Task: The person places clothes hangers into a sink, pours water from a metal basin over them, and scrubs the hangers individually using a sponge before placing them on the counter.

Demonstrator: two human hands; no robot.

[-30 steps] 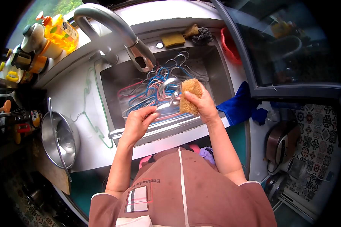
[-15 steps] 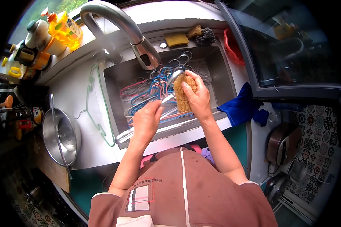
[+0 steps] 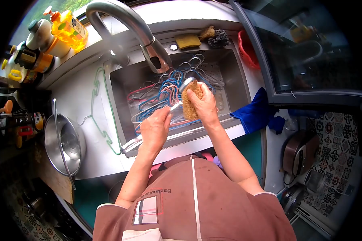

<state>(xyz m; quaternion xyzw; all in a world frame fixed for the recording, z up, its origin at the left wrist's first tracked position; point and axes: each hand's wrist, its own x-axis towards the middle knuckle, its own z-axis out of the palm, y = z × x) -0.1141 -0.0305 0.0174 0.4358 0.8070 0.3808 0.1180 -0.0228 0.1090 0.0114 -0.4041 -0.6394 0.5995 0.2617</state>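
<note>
My left hand [image 3: 155, 125] is closed around a pale, wet-looking hanger [image 3: 131, 144], whose rounded end sticks out toward the sink's front left edge. In my right hand [image 3: 205, 105] is a tan loofah sponge [image 3: 191, 110], pressed about the other part of the hanger. A shiny curved piece [image 3: 187, 83] shows just above the sponge; whether it belongs to the hanger I cannot tell. Below both hands, several blue, pink and white hangers [image 3: 165, 94] lie heaped in the grey sink [image 3: 235, 86]. A green hanger [image 3: 93, 96] rests on the counter to the left.
The faucet [image 3: 157, 58] arches over the sink's back left. Behind the sink sit a yellow sponge [image 3: 188, 41] and a dark scrubber [image 3: 219, 39]. A red basin [image 3: 247, 50] and blue cloth [image 3: 253, 114] are on the right. A metal bowl [image 3: 74, 138] stands left, near soap bottles [image 3: 70, 32].
My right hand and the loofah have shifted slightly down and left, and the sponge has tilted. My left hand stays nearly in place on the hanger.
</note>
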